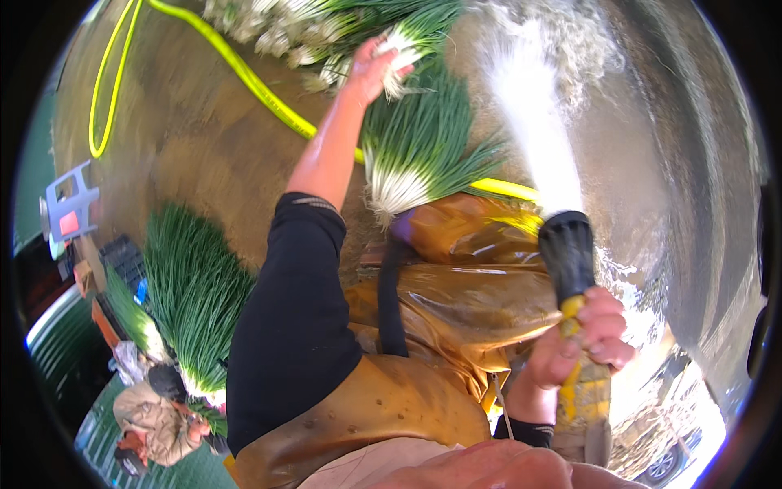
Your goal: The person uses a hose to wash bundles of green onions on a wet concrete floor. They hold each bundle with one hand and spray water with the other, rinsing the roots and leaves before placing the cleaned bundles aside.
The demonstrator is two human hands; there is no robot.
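My left hand [369,70] is reached out in front of me and closed around the white root ends of a bunch of green onions [412,43]. Below that hand, a larger bunch of green onions [421,134] lies with its pale roots towards me, beside my wet brown waterproof overalls [476,299]. My right hand [586,336] grips a hose with a black spray nozzle [568,250], its handle yellow and worn. From the nozzle a strong white jet of water [528,104] shoots forward and splashes on the wet floor, right of the onions.
More green onions [287,36] are heaped at the far side. A yellow hose [244,73] runs across the wet floor [183,140]. At left are a tall pile of green onions [189,293], a plastic stool [70,198] and a dark crate [122,257]. A person [156,422] bends at lower left.
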